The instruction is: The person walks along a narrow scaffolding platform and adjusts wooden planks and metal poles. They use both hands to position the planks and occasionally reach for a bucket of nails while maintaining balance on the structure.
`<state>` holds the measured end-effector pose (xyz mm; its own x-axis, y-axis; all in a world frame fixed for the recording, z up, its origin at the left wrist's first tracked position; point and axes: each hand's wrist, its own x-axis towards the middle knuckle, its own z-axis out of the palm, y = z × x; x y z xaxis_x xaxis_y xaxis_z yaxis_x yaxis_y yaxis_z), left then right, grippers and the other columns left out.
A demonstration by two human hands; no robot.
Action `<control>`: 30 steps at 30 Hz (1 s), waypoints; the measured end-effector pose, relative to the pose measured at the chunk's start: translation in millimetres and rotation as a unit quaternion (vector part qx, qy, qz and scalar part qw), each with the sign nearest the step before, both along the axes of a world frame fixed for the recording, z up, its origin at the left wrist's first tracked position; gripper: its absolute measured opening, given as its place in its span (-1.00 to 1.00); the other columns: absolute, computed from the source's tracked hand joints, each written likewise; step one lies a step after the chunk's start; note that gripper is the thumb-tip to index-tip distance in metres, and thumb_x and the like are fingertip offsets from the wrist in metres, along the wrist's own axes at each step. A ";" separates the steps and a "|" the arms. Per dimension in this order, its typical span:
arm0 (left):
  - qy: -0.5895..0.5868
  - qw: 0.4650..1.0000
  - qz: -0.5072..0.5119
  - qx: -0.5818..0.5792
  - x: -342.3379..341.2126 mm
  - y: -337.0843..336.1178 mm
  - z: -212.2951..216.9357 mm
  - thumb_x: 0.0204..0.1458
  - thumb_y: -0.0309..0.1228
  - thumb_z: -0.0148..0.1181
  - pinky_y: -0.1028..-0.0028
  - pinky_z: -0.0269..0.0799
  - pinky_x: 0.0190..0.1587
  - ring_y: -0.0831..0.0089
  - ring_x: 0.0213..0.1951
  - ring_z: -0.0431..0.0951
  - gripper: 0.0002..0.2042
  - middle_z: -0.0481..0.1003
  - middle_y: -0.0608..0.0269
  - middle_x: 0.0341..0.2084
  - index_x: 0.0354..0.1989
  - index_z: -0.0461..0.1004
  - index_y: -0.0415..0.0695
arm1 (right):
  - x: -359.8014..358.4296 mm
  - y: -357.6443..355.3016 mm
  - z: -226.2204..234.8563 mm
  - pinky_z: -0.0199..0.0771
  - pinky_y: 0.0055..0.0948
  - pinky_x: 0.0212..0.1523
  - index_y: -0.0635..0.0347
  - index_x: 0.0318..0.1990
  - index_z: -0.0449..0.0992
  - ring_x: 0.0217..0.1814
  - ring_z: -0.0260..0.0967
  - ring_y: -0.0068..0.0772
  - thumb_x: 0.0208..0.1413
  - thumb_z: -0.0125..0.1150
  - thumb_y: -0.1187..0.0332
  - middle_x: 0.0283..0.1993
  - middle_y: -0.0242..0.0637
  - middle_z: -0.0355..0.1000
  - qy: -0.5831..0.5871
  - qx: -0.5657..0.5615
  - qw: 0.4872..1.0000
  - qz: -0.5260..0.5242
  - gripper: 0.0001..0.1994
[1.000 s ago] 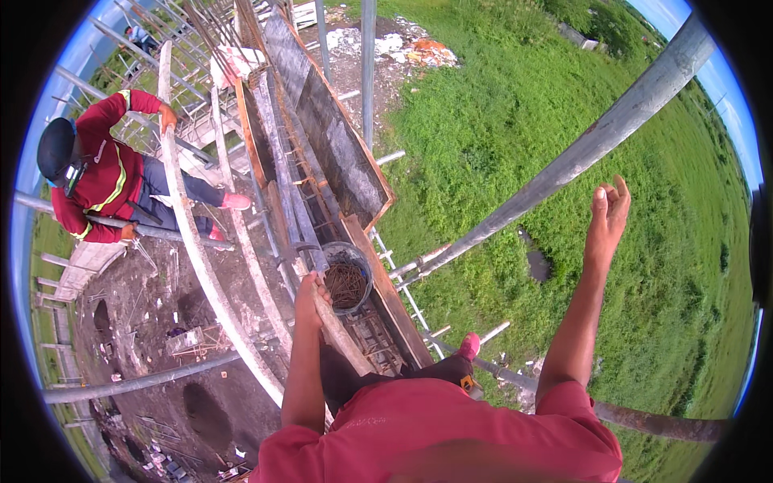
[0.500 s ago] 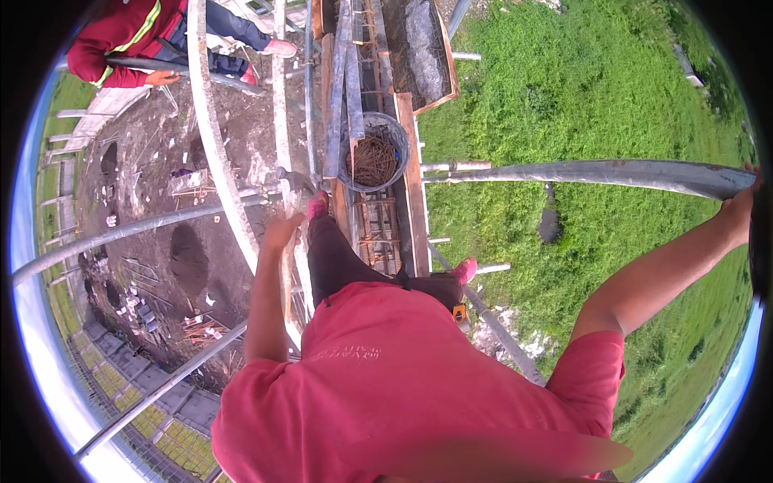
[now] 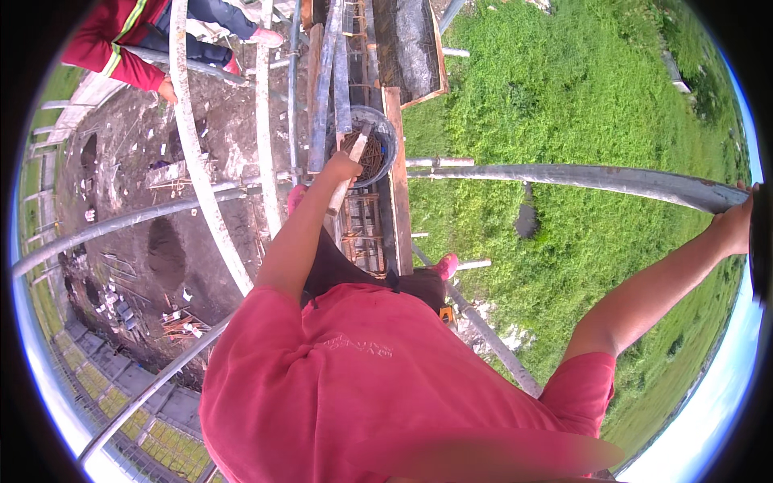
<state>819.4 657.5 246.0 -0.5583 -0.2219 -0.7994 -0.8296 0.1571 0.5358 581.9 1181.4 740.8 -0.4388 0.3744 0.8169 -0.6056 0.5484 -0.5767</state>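
Note:
My left hand is closed around the pale wooden handle of a hammer. The hammer's head end reaches over a round grey bucket and partly blends into what lies inside. Thin rust-brown pieces, like nails or cut wire, fill the bucket; their exact kind is unclear. Out to the far right, my right hand grips the end part of a grey metal scaffold pipe, and its fingers are partly cut off by the dark rim.
Below the bucket runs a formwork channel with rebar, edged by a wooden board. Planks lie ahead. Scaffold pipes cross at left above dirt ground far below. Another person's red sleeve shows at upper left. Grass lies right.
My left hand has swung the hammer rightward from beside the left scaffold pipe to over the bucket. My right hand keeps its grip. The other person's arm has reached lower.

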 end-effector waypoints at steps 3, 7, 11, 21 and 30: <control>0.005 0.979 -0.118 -0.166 -8.4 14.4 -40.0 -0.05 -0.50 0.24 0.15 0.62 -0.35 0.01 -0.37 0.69 -0.81 0.60 -0.24 -0.41 -0.32 0.57 -0.40 | 4.3 -7.6 2.8 0.33 0.07 0.28 0.33 0.40 0.21 0.27 0.33 0.04 -0.08 0.34 0.31 0.33 0.17 0.30 -0.019 -0.028 0.998 -0.049 -0.18; 0.038 0.931 -0.140 -0.336 11.4 34.7 -61.1 0.07 -0.42 0.18 0.04 0.60 -0.03 -0.18 -0.05 0.64 -0.62 0.45 -0.33 0.04 0.07 0.43 -0.32 | 3.5 -5.2 4.9 0.27 0.07 0.37 0.24 0.53 -0.01 0.43 0.22 0.13 -0.03 0.35 0.25 0.45 0.19 0.19 -0.112 -0.087 0.978 -0.155 -0.04; 0.002 0.927 -0.122 -0.354 28.8 48.9 -55.3 0.20 -0.41 0.12 0.05 0.59 -0.03 -0.15 0.01 0.57 -0.67 0.35 -0.05 0.10 0.12 0.42 -0.22 | -3.1 9.0 4.1 0.72 -0.19 -0.20 0.42 0.22 0.07 -0.13 0.61 -0.17 0.08 0.47 0.34 -0.30 -0.02 0.62 -0.057 -0.070 0.994 -0.069 -0.27; 0.108 0.908 -0.167 -0.368 102.3 61.4 -43.1 0.07 -0.38 0.22 0.01 0.44 0.11 -0.10 0.12 0.44 -0.67 0.34 -0.04 0.07 0.02 0.49 -0.18 | -15.2 25.1 5.0 0.74 -0.07 -0.22 0.46 0.12 0.08 -0.26 0.63 -0.15 -0.07 0.54 0.48 -0.37 0.04 0.59 -0.024 -0.087 0.994 -0.065 -0.27; 0.201 0.910 0.000 -0.362 135.3 46.8 -15.9 -0.01 -0.21 0.32 0.06 0.39 0.17 -0.03 0.09 0.45 -0.55 0.42 -0.03 -0.01 0.02 0.47 -0.17 | -5.5 5.1 8.3 0.69 -0.16 -0.15 0.47 0.15 0.09 -0.26 0.61 -0.16 -0.07 0.51 0.45 -0.42 -0.02 0.60 -0.046 -0.111 0.986 -0.113 -0.26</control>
